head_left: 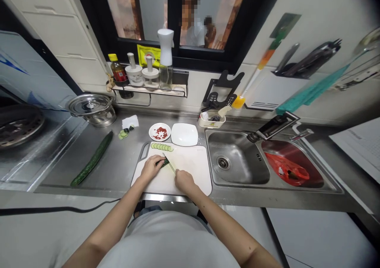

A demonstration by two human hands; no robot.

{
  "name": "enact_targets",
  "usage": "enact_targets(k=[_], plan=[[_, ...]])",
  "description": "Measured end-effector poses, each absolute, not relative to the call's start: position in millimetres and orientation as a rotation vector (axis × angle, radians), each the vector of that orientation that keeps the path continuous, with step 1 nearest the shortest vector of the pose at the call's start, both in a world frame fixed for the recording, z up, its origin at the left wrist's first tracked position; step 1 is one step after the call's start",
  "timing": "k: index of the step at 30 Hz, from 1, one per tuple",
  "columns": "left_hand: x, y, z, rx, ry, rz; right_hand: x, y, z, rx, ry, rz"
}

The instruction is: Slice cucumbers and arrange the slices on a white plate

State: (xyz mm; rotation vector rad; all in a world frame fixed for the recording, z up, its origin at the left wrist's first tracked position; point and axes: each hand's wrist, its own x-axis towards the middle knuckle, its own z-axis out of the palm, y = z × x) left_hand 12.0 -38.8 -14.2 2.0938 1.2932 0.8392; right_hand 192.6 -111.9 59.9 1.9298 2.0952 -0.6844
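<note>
A white cutting board lies on the steel counter. My left hand holds down a short dark green cucumber piece on it. In my right hand is the handle of a knife, whose blade rests against the right side of that piece. Along the board's back edge lies a row of overlapping cucumber slices. Behind the board stand a white plate with chopped red bits and a bare white dish.
A whole cucumber lies at the left, near a lidded steel pot and cucumber scraps. To the right is a sink with a faucet and a red bag. A bottle shelf hangs behind.
</note>
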Motion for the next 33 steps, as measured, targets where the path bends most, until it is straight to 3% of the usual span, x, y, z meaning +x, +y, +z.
enact_targets(k=[21, 33], plan=[[13.0, -40.6, -13.0, 2.132, 1.317, 0.815, 183.6, -99.3, 56.8, 1.979, 2.100, -0.681], [15.0, -40.9, -9.1, 2.098, 1.402, 0.739, 202.9, -135.6, 77.0, 1.959, 1.989, -0.743]])
